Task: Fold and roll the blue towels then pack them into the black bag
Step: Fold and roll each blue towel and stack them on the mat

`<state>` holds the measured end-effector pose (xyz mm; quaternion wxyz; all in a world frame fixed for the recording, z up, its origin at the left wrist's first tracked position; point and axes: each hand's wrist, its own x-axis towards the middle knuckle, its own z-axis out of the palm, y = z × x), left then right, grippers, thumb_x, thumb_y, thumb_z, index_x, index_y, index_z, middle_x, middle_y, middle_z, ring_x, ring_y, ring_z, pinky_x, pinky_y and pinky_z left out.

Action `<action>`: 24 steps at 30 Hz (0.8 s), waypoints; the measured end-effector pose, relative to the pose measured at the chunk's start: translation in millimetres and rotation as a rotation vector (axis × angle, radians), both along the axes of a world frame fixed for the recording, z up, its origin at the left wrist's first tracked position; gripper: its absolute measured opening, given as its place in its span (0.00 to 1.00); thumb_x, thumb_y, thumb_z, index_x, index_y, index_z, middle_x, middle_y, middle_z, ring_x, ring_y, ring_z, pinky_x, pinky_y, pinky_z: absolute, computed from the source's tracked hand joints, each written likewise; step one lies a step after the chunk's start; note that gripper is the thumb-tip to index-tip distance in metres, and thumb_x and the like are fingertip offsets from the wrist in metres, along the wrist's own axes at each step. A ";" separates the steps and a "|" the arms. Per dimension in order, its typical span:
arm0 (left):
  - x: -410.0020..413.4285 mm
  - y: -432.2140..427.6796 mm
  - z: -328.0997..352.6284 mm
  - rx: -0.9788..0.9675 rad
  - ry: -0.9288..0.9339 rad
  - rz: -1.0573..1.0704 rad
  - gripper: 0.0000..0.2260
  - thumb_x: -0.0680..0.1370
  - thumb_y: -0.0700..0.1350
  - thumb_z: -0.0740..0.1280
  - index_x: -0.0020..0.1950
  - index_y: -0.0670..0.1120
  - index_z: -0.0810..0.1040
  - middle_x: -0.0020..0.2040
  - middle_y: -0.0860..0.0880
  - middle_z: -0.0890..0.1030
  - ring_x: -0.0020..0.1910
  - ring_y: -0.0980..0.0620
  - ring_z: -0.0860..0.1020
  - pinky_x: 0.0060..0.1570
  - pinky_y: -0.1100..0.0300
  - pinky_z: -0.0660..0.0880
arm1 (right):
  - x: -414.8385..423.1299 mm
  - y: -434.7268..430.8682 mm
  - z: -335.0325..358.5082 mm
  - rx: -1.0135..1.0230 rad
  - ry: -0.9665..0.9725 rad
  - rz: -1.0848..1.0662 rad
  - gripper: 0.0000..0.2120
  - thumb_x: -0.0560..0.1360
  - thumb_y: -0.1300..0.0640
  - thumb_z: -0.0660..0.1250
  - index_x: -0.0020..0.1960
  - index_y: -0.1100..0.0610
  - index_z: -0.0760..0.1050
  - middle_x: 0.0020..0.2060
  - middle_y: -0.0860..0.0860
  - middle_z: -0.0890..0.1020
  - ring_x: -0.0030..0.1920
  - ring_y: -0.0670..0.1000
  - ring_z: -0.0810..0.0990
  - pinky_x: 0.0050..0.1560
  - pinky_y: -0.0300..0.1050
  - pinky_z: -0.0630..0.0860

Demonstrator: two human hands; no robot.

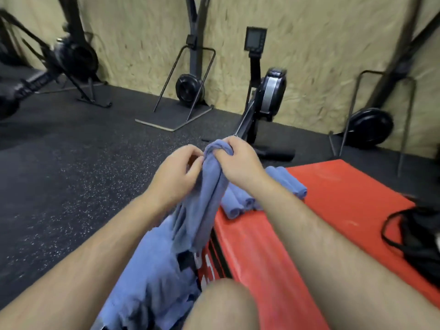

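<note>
Nearest me: bare knee [223, 303], and beside it a loose heap of unfolded blue towels [152, 270], soft, crumpled, thin terry, spilling down the side of the red mat [333, 210]. One blue towel [209, 186] is lifted from it and hangs in a long bunched strip. Right hand [240, 160] is clenched round its top end; left hand [176, 172] pinches the edge just beside it, fingers curled in.

Step as I read it: finding corners to start a fold. I'd walk both pinches apart along one hem, shake it flat, match corners, then lay it on the mat to roll tight. Limp cloth, will sag and twist if held by the middle.

Past the hands: several rolled towels [240, 201] lie side by side on the vinyl mat, neat cylinders. Black bag [416, 236] sits at the mat's right edge, floppy, straps looped, nothing blue visible in it. So packing is not begun.

Far: speckled rubber floor [71, 175], rowing machine [271, 91], chipboard wall [309, 44].
</note>
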<state>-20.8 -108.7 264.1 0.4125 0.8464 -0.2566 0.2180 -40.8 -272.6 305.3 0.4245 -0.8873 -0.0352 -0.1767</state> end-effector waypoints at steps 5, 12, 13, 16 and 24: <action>-17.3 -115.3 111.4 -0.130 -0.064 -0.282 0.02 0.80 0.42 0.66 0.49 0.46 0.75 0.42 0.54 0.78 0.36 0.60 0.73 0.38 0.67 0.69 | -52.5 -104.6 114.9 -0.027 -0.167 -0.185 0.08 0.79 0.57 0.62 0.49 0.63 0.75 0.42 0.53 0.79 0.43 0.51 0.76 0.40 0.40 0.72; -37.9 -255.9 108.5 0.106 0.066 -0.437 0.06 0.76 0.46 0.68 0.42 0.46 0.75 0.37 0.47 0.80 0.35 0.52 0.76 0.39 0.52 0.75 | -140.5 -228.0 117.9 -0.192 -0.011 -0.451 0.07 0.78 0.59 0.61 0.49 0.62 0.75 0.45 0.56 0.81 0.47 0.56 0.79 0.37 0.47 0.70; -45.2 -271.4 92.9 0.107 0.049 -0.421 0.05 0.76 0.44 0.67 0.42 0.46 0.74 0.36 0.49 0.80 0.35 0.51 0.76 0.38 0.53 0.74 | -154.2 -242.8 98.9 -0.187 0.022 -0.474 0.05 0.77 0.58 0.61 0.48 0.59 0.73 0.44 0.54 0.80 0.45 0.54 0.78 0.35 0.45 0.69; -73.9 -302.8 32.7 0.122 0.016 -0.431 0.02 0.76 0.41 0.66 0.44 0.45 0.75 0.38 0.50 0.79 0.39 0.48 0.76 0.41 0.53 0.72 | -199.0 -274.3 21.4 -0.170 0.128 -0.551 0.03 0.77 0.57 0.62 0.47 0.56 0.70 0.43 0.52 0.79 0.43 0.54 0.76 0.37 0.47 0.68; -149.0 -293.5 -151.9 0.423 0.297 -0.489 0.11 0.76 0.47 0.71 0.36 0.45 0.78 0.32 0.51 0.78 0.34 0.50 0.75 0.36 0.55 0.67 | -314.4 -274.5 -147.0 -0.084 0.663 -0.407 0.24 0.75 0.40 0.70 0.33 0.59 0.72 0.26 0.48 0.76 0.29 0.50 0.72 0.32 0.45 0.67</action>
